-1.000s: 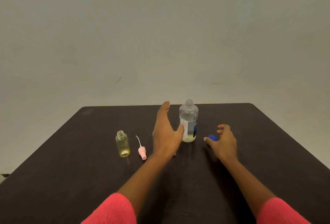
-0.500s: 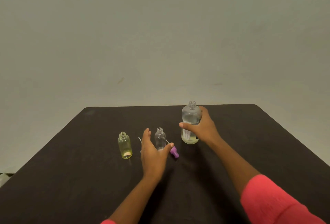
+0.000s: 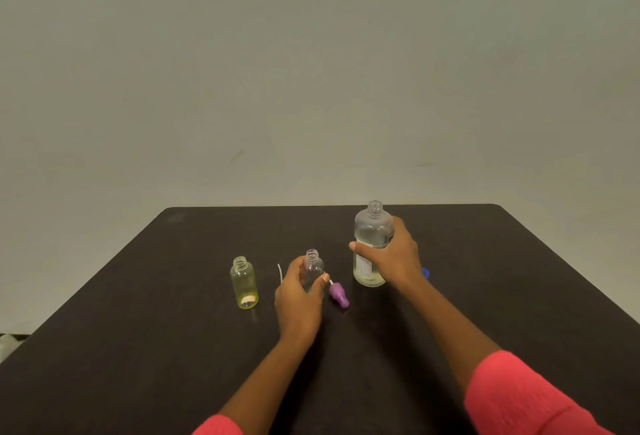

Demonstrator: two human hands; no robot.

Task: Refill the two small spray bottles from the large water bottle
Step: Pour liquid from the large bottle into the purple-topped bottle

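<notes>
Right hand (image 3: 394, 258) grips the open water bottle (image 3: 372, 230), I judge for pouring; left of it, left hand (image 3: 298, 303) holds the clear spray bottle (image 3: 313, 264) steady

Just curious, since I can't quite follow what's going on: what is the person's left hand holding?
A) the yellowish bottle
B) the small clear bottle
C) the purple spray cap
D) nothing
B: the left hand has its fingers curled round the small clear bottle, while the yellowish bottle stands apart and the purple spray cap lies on the table.
</notes>
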